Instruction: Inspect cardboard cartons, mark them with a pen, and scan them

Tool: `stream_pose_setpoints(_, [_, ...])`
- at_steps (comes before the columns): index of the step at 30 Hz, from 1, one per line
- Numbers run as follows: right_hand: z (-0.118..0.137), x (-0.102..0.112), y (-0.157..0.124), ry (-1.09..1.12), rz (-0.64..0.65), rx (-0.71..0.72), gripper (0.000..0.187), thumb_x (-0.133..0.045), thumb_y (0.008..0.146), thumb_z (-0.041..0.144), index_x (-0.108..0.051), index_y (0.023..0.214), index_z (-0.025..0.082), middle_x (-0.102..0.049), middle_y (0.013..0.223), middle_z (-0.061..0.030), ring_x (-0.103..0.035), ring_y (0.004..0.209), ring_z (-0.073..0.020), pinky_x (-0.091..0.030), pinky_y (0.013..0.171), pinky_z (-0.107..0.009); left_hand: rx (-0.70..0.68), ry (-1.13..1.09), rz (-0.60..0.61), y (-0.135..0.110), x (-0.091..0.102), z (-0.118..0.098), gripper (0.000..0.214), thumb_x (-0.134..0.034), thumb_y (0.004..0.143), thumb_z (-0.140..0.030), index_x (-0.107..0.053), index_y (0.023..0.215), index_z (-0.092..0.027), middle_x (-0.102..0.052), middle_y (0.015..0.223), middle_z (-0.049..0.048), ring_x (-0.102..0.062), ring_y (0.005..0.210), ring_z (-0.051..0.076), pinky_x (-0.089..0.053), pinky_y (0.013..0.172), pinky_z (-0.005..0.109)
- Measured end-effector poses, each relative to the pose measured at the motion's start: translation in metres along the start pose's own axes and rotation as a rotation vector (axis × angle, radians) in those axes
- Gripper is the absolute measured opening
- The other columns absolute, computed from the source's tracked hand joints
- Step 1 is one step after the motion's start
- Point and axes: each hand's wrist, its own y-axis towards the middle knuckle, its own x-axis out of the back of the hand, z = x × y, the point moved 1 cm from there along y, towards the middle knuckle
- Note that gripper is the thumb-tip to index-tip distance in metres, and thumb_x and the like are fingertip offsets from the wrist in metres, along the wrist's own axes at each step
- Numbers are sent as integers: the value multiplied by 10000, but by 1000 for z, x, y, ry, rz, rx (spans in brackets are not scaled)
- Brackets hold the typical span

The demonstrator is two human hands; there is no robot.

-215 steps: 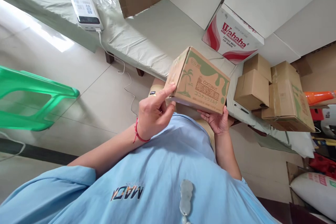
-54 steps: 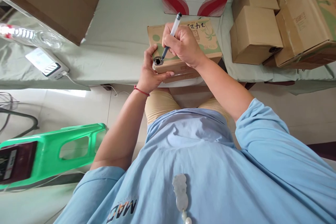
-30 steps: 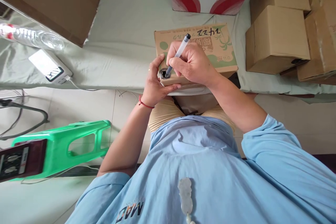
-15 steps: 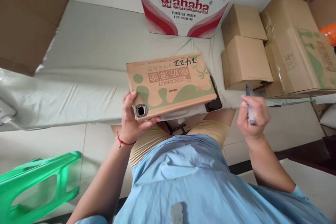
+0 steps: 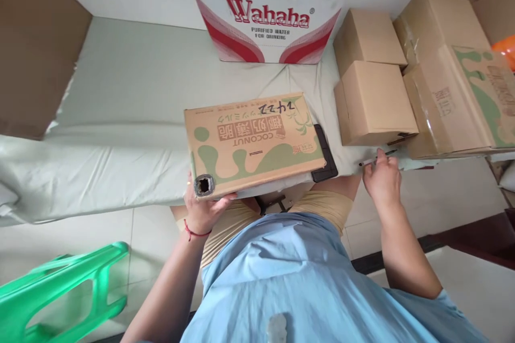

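Note:
A brown coconut carton [image 5: 253, 142] with green print lies flat at the near edge of a cloth-covered bench [image 5: 132, 96]. Black handwritten marks sit near its far edge, and a blackened hole shows at its near left corner. My left hand [image 5: 203, 209] grips that corner from below. My right hand [image 5: 382, 179] rests at the bench edge to the right, fingers closed on a pen [image 5: 376, 158] that lies almost flat on the cloth. A black phone [image 5: 324, 155] pokes out from under the carton's right side.
A white and red Wahaha water box [image 5: 267, 10] stands behind the carton. Plain cardboard boxes [image 5: 374, 99] and a larger taped carton [image 5: 450, 86] crowd the right. A big brown box [image 5: 36, 48] fills the far left. A green plastic stool [image 5: 60, 289] stands on the tiled floor.
My right hand drew the pen away from the carton's corner hole, swung right and lowered it onto the bench edge. My left hand has kept hold of the carton's corner.

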Motion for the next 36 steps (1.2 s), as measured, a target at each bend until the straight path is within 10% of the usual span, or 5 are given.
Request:
stream_pose_setpoints(7, [18,-4,-19,130,-7,66,763,-504,956,359,-474,1617,-21,-698,1265,-292,-676,1131,-424,-564,983,-584,14,40,-94,7,-15,-20,779,-801,787,-793,-688,1292,-211,-708,1371,227,-594,1453,533,-539,1140,671])
stream_pose_setpoints(17, [110,-17,-60,34,84,244,989,-688,942,612,-422,1646,-30,-590,1413,-371,-571,1236,-497,-527,1015,-648,-37,21,-76,14,-15,-47,867,-737,898,-747,-515,1567,-242,-677,1479,223,-652,1402,463,-590,1074,594])
stream_pose_setpoints(23, [103,-18,-39,52,133,152,858,-767,808,632,-637,1438,64,-621,1203,-248,-593,1178,-463,-521,1032,-607,-9,16,-107,16,-15,-52,845,-741,915,-738,-515,1564,-247,-687,1451,212,-659,1400,446,-578,1118,606])
stream_pose_setpoints(36, [70,23,-34,236,343,47,964,-744,670,665,-597,1491,181,-743,1331,-227,-731,1222,-465,-612,983,-585,-6,-92,-40,25,5,-71,661,-732,994,-616,-544,1513,-252,-690,1415,182,-679,1357,395,-590,1118,563])
